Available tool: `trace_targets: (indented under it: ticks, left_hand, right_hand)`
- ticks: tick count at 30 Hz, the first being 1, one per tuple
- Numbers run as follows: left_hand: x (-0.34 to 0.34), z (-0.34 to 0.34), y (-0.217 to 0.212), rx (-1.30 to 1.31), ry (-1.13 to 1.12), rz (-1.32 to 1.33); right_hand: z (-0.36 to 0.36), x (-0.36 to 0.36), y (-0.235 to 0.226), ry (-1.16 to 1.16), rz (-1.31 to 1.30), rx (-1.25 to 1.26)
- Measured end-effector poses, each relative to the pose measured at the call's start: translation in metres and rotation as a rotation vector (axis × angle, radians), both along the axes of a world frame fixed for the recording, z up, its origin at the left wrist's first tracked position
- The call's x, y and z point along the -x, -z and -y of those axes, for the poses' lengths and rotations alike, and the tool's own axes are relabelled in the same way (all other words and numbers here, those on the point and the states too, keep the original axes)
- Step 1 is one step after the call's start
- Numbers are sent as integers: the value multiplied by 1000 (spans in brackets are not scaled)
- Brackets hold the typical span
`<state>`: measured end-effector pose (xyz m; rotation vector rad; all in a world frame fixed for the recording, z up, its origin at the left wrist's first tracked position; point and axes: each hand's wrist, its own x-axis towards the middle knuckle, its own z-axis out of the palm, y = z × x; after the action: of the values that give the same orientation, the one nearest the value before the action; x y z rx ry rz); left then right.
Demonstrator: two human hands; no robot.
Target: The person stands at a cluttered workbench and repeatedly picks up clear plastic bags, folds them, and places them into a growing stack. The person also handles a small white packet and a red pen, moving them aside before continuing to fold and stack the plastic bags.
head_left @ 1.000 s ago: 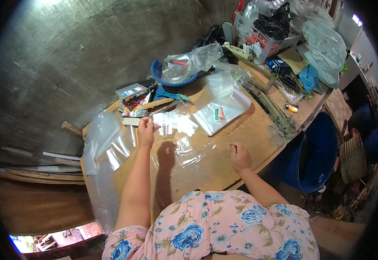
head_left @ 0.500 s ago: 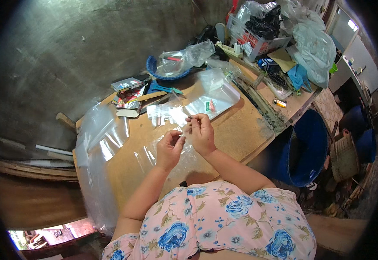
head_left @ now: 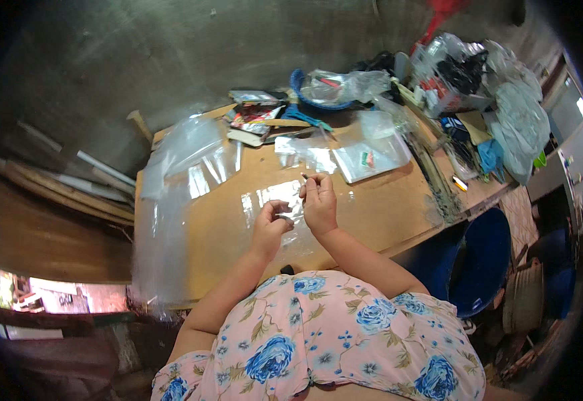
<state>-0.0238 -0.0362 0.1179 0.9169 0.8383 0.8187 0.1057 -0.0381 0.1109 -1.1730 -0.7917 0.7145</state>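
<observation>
Both my hands are over the clear plastic sheet (head_left: 257, 198) lying at the middle of the wooden table. My left hand (head_left: 271, 229) is half curled, with a gap between thumb and fingertips; nothing shows in it. Just right of it, my right hand (head_left: 320, 206) is closed in a pinch, a tiny pale tip showing at its fingers, too small to name. Beyond the hands are small clear plastic bags (head_left: 291, 155). A stack of clear plastic (head_left: 375, 160) with a small green-and-red label rests at their right.
Large clear plastic sheets (head_left: 161, 234) drape over the table's left edge. Small boxes (head_left: 251, 123) and a blue basket (head_left: 297, 79) with plastic in it stand at the back. A lighter (head_left: 460, 182) and stuffed bags (head_left: 522, 130) are at right, above a blue tub (head_left: 482, 260).
The view has shifted, so the table sits farther right and the boxes look nearer the middle. My left thumb and fingertips are farther apart; my right hand keeps its pinch.
</observation>
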Motion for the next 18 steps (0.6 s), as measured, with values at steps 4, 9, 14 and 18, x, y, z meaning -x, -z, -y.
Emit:
trace_targets:
  ticks: [4, 9, 14, 18]
  left_hand:
    - [34, 20, 10, -439, -137, -217]
    - [83, 20, 26, -271, -289, -294]
    - [126, 24, 26, -80, -354, -201]
    - [157, 20, 33, -107, -346, -295]
  right_hand:
    - [-3, 43, 4, -57, -3, 73]
    - [-2, 97, 4, -199, -124, 143]
    - [-3, 137, 16, -197, 97, 162]
    - [-15, 155, 40, -182, 318, 98]
